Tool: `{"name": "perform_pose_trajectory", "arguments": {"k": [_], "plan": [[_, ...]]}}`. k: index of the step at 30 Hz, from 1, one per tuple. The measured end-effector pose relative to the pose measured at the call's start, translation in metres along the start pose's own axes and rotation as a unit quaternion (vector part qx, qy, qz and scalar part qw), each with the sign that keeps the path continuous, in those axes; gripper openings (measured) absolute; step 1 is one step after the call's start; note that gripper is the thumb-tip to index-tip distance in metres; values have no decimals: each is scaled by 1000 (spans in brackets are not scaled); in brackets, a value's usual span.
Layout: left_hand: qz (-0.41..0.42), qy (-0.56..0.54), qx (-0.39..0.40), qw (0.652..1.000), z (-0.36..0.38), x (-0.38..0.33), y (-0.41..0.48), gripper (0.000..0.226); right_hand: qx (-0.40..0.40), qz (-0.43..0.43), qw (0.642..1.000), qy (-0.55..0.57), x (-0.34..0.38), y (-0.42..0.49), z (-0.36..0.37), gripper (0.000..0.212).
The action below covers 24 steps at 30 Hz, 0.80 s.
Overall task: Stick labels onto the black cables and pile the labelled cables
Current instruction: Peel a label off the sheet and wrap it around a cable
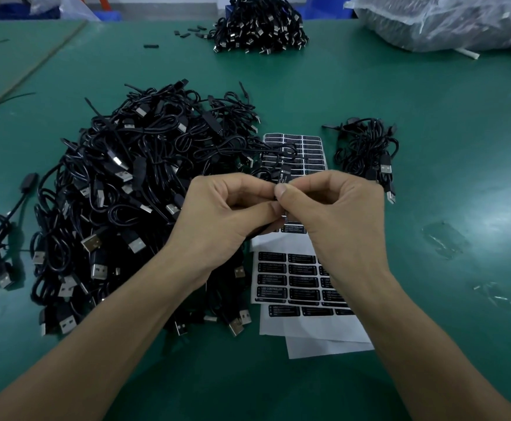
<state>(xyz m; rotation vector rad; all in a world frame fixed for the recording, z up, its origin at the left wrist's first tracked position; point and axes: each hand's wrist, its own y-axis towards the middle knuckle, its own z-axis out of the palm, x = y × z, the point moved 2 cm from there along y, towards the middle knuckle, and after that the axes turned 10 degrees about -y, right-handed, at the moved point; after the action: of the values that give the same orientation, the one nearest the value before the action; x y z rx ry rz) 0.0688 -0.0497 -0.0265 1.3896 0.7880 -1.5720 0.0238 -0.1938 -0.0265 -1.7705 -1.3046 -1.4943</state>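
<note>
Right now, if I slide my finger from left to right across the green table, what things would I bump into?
Lone cable → big pile of cables → label sheets → small pile of cables.

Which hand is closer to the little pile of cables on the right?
Right. The right hand is just beside the small cable pile, nearer the person; the left hand is farther away, on the right hand's other side.

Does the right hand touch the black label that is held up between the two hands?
Touching. The head view shows the right hand pinching the lower end of the label between thumb and forefinger, and no gap shows between them.
</note>
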Motion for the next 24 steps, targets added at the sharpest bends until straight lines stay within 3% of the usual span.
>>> {"name": "perform_pose_trajectory", "arguments": {"k": [8, 12, 24], "plan": [[-3, 13, 3, 1000, -1, 0, 1, 11, -6, 2, 1000, 10, 0, -1, 1, 16], [-6, 5, 5, 1000, -1, 0, 0, 10, -15, 25, 999, 19, -2, 0, -2, 43], [1, -12, -11, 1000, 0, -1, 1, 9, 43, 49, 994, 89, -4, 4, 1, 25]]}}
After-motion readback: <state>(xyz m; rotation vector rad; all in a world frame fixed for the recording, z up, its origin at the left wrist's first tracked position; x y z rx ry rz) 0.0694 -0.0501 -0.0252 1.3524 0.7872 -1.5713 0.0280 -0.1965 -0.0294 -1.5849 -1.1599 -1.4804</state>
